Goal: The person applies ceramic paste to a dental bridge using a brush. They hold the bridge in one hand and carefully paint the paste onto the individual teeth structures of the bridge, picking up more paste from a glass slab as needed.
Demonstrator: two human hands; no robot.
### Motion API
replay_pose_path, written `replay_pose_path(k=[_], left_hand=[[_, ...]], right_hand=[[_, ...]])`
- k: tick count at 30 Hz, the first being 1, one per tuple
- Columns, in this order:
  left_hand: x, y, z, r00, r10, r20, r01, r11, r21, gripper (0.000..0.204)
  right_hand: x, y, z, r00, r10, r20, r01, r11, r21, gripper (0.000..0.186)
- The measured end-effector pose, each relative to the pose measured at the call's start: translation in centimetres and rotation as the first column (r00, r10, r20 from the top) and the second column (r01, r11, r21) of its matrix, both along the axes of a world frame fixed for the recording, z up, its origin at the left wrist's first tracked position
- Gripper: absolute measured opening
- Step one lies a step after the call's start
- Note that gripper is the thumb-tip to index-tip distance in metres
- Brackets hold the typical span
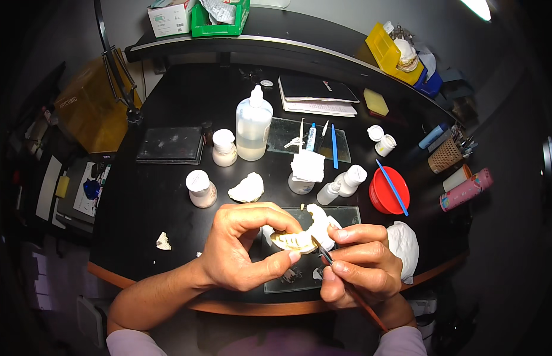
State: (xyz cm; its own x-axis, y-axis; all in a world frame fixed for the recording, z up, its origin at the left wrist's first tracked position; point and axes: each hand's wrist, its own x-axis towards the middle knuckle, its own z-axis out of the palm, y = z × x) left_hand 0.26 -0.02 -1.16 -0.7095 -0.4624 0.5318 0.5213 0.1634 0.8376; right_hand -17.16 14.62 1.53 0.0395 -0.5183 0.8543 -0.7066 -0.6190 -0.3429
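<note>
A whitish, horseshoe-shaped plaster dental model [318, 224] with a row of yellowish teeth is held above the near edge of the desk. My left hand [243, 246] pinches its left end between thumb and fingers. In my right hand [371, 261] is a slim carving tool [366, 308] with a reddish-brown handle and a dark metal tip. That tip touches the model just right of the teeth, and a right fingertip rests by the model's right side. Below lies a glass plate [279, 283] with white scraps, partly hidden by my hands.
Several white-capped bottles [201, 188] stand beyond my hands, along with a large clear squeeze bottle [254, 127]. A red bowl [383, 191] with a blue stick across it is at right. White lumps [247, 188] and a crumpled white cloth [403, 249] lie close by.
</note>
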Motion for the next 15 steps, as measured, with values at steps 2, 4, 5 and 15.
replay_pose_path(k=[2,4,5,15], left_hand=[[0.00,0.08,0.02,1.000,-0.001,0.005,0.001,1.000,0.005,0.024],[0.04,0.02,-0.10,1.000,-0.004,0.008,0.004,1.000,0.014,0.024],[0.05,0.00,-0.16,1.000,-0.008,0.010,0.008,1.000,0.023,0.024],[0.07,0.03,-0.08,1.000,-0.002,0.017,0.002,1.000,0.022,0.023]], right_hand=[[0.04,0.10,0.11,1.000,0.001,-0.003,-0.001,1.000,0.000,0.018],[0.13,0.09,0.09,1.000,-0.029,-0.002,0.029,1.000,-0.008,0.018],[0.11,0.01,0.05,1.000,-0.027,-0.001,0.027,1.000,-0.008,0.018],[0.11,-0.16,0.16,0.999,-0.033,-0.021,0.033,0.999,-0.001,0.019]])
